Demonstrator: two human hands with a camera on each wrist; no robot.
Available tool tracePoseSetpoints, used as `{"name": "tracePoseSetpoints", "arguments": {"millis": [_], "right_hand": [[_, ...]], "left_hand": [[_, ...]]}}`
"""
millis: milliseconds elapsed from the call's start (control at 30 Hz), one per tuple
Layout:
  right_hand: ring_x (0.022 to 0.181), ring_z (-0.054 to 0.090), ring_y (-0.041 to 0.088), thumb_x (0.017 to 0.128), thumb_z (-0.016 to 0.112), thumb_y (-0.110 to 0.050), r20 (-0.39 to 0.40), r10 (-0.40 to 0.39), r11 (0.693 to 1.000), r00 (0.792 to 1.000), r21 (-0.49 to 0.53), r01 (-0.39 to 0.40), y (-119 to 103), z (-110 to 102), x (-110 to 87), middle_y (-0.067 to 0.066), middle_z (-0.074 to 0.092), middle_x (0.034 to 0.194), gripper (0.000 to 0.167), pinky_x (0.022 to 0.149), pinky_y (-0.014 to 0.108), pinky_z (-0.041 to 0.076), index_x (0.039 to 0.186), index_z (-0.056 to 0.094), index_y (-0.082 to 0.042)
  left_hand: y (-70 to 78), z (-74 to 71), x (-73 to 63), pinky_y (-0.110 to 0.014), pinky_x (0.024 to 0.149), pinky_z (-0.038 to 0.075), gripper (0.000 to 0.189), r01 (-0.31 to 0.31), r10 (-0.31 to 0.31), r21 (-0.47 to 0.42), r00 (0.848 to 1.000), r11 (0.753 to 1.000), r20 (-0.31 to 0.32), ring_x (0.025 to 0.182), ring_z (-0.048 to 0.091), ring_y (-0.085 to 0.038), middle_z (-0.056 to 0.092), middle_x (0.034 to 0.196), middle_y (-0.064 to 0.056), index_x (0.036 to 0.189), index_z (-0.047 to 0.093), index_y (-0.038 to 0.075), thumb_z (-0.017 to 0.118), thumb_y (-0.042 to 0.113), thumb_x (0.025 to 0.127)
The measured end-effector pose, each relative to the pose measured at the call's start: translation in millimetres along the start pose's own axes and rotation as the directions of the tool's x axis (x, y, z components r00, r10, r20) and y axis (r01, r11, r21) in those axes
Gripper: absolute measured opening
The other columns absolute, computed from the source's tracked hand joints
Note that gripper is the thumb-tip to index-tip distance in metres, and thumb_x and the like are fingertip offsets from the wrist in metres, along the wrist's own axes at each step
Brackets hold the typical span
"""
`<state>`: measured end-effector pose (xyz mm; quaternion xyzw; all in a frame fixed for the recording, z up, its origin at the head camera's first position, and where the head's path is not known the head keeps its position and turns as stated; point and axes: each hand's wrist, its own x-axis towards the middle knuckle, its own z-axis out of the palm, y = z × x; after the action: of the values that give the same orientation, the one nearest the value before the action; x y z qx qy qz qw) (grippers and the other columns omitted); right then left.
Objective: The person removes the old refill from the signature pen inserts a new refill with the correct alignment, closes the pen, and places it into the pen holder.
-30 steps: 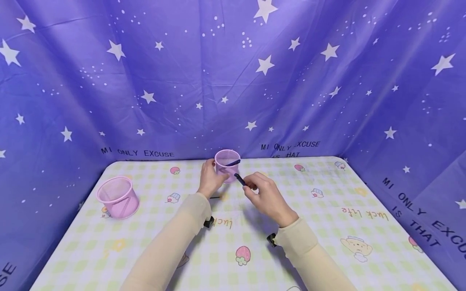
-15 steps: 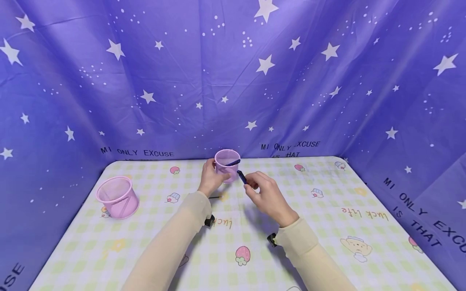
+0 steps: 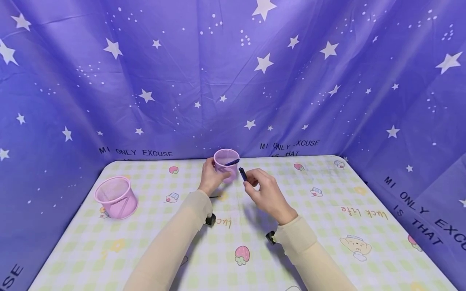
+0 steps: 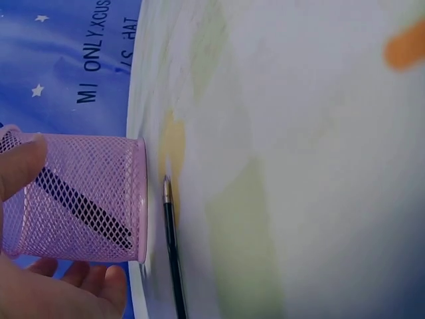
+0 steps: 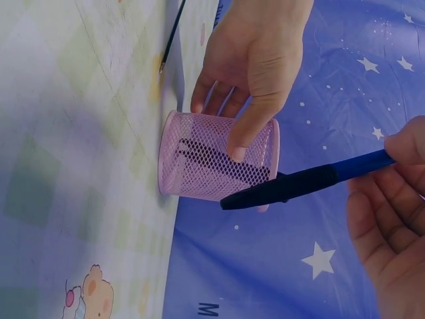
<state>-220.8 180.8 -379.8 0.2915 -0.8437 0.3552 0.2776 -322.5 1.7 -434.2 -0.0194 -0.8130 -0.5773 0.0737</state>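
My left hand (image 3: 212,178) grips a pink mesh pen cup (image 3: 233,173) near the table's back edge, thumb on its near side and fingers round the other. Inside leans a dark pen (image 3: 232,162), seen through the mesh in both wrist views. Just right of the cup, my right hand (image 3: 267,194) pinches a blue pen (image 5: 362,165) with a dark cap (image 5: 279,189), cap end tilted up and towards the cup. In the right wrist view the cap overlaps the cup's rim. Beside the cup's base lies a thin black stick (image 4: 172,246) with a metal band and pale tip, resembling a small paintbrush.
A second pink mesh cup (image 3: 118,202) stands at the left of the table. The checked, cartoon-printed tablecloth (image 3: 309,266) covers the tabletop. A purple star-printed curtain (image 3: 174,81) rises right behind the table and along both sides.
My right hand has moved slightly up, and the pen in it has turned more upright, shifting a little away from the cup. The left hand keeps its grip on the cup.
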Motion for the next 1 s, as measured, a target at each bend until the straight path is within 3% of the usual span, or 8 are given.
{"name": "tracePoseSetpoints", "arguments": {"millis": [500, 700, 1000], "right_hand": [[0.075, 0.057, 0.011, 0.084, 0.064, -0.002, -0.025, -0.010, 1.000, 1.000, 0.014, 0.011, 1.1, 0.2, 5.1, 0.001, 0.060, 0.082, 0.012, 0.069, 0.027, 0.050, 0.094, 0.062, -0.007], [0.074, 0.058, 0.013, 0.081, 0.063, 0.002, -0.075, -0.016, 0.998, 0.997, 0.059, 0.020, 1.3, 1.3, 7.1, 0.005, 0.062, 0.083, 0.017, 0.068, 0.027, 0.051, 0.097, 0.061, -0.005], [0.075, 0.059, 0.016, 0.081, 0.060, 0.004, -0.193, 0.050, 0.995, 0.980, 0.099, -0.032, 0.8, 1.6, 9.9, 0.006, 0.061, 0.085, 0.021, 0.068, 0.031, 0.051, 0.100, 0.054, -0.003]], "left_hand": [[-0.9, 3.3, 3.7, -0.037, 0.106, 0.033, 0.082, -0.046, 0.047, -0.086, 0.999, 0.995, 0.010, 0.122, 0.045, -0.027, 0.045, 0.133, -0.017, 0.137, 0.039, 0.002, 0.082, 0.006, 0.068], [-2.6, 4.0, 5.7, -0.038, 0.107, 0.031, 0.083, -0.065, 0.066, -0.134, 0.998, 0.989, 0.004, 0.124, 0.045, -0.029, 0.046, 0.133, -0.017, 0.137, 0.039, 0.002, 0.082, 0.003, 0.065], [-4.5, 5.3, 8.5, -0.038, 0.108, 0.031, 0.080, -0.074, 0.076, -0.178, 0.997, 0.981, 0.006, 0.123, 0.046, -0.030, 0.049, 0.131, -0.018, 0.133, 0.041, 0.000, 0.082, 0.000, 0.064]]}}
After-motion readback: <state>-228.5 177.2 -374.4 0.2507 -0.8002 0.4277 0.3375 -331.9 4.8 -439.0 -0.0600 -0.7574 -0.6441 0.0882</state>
